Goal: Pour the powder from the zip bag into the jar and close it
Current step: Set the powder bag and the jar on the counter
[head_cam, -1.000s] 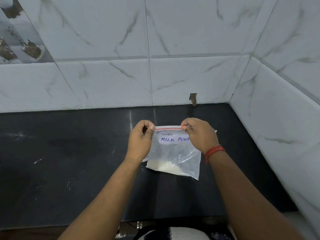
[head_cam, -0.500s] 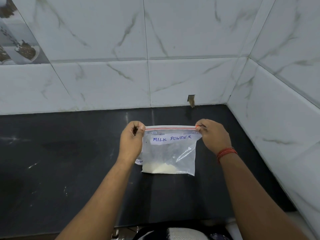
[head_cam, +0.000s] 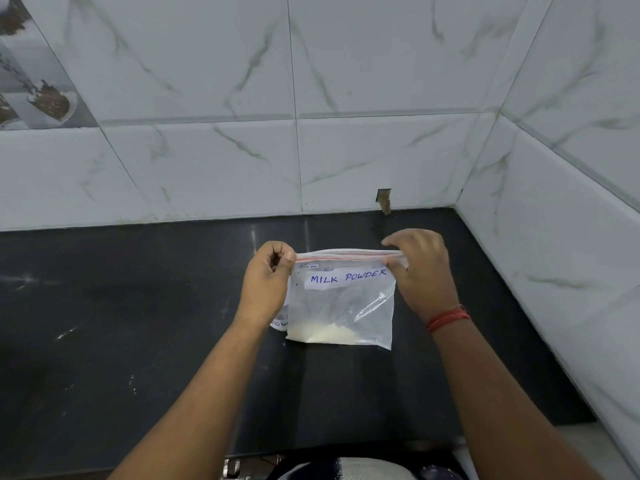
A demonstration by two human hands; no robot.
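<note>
Since the earlier frames, the right hand [head_cam: 420, 271] has travelled along the bag's top from near the middle out to the right corner, and the zip strip now looks parted, with two edges showing a narrow gap between them.

From the head view, the person is holding the zip bag [head_cam: 341, 299] upright above the black countertop [head_cam: 121, 323], near the corner where the two marble-tiled walls [head_cam: 381, 150] are meeting. The left hand [head_cam: 268, 282] is pinching the bag's top left corner, thumb pressing against curled fingers. The right hand is gripping the top right corner, thumb on the near side of the strip and the fingers arching over the far side. A red thread band [head_cam: 448, 318] is sitting around the right wrist.

A white label [head_cam: 348, 278] on the bag is reading "MILK POWDER" in blue handwriting, and the powder [head_cam: 322, 336] is lying as a pale heap in the bag's lower left part. Behind the bag's lower left corner, just beside the left wrist, part of a second white label [head_cam: 280, 323] with a few letters is peeking out; what it is stuck to cannot be told. A small brown notch [head_cam: 384, 199] is showing at the foot of the back wall, beyond the hands.
</note>
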